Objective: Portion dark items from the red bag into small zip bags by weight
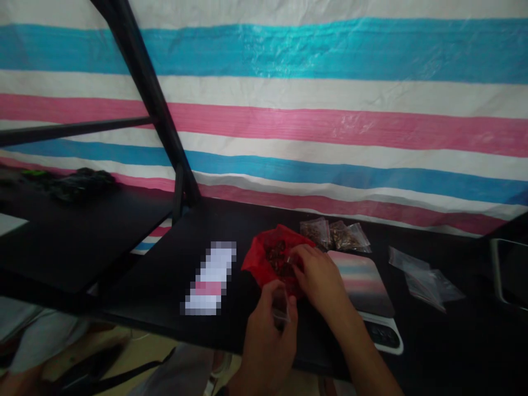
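A red plastic bag (258, 256) lies open on the black table (173, 291), with small dark brown pieces inside. My right hand (319, 280) reaches into the bag, its fingertips pinching among the pieces. My left hand (268, 330) is just in front of the bag and holds a small clear plastic pouch (281, 309) upright between thumb and fingers. The pouch's mouth is close under my right fingers.
Two filled clear pouches (334, 234) lie behind the red bag. A small scale (373, 308) with a shiny plate sits right of my hands. Empty clear pouches (424, 278) lie further right. A blurred white item (210, 278) lies left. A black frame post (152, 99) rises at left.
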Demonstrator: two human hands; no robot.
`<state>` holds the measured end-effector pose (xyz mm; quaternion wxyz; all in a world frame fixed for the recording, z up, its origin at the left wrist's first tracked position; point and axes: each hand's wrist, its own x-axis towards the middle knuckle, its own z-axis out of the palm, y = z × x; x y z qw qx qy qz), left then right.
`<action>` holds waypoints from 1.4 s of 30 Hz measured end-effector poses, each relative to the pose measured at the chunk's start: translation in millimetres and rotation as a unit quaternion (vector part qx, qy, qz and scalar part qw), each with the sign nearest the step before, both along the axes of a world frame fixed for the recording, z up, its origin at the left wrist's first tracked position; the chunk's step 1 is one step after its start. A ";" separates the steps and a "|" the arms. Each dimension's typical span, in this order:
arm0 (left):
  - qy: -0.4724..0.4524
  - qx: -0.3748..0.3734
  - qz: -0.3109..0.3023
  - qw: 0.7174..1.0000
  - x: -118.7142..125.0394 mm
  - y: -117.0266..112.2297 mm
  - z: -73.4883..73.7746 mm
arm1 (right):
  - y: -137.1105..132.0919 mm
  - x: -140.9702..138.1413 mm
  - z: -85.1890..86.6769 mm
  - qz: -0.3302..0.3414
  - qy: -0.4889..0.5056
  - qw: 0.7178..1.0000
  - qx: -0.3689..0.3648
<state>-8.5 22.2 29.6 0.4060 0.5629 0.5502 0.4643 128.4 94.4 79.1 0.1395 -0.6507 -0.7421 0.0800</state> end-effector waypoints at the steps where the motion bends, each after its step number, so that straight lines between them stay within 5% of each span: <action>1: 0.001 -0.004 -0.002 1.000 0.2 0.2 1.7 | -0.7 1.0 0.3 0.007 -0.002 1.000 0.000; 16: -0.037 0.003 0.083 0.996 -21.6 23.3 9.7 | -1.2 -5.2 -0.6 0.017 0.049 0.998 -0.033; 26: -0.046 -0.074 0.048 0.995 -11.0 -1.0 15.2 | -16.6 13.3 17.0 0.058 0.048 0.992 -0.099; 33: -0.051 -0.076 0.064 0.994 -8.7 2.0 22.5 | -32.2 18.9 29.8 0.068 0.103 0.978 -0.170; 42: -0.087 -0.030 0.105 0.990 -19.1 11.7 13.4 | -24.4 1.8 14.3 0.063 0.185 0.969 -0.148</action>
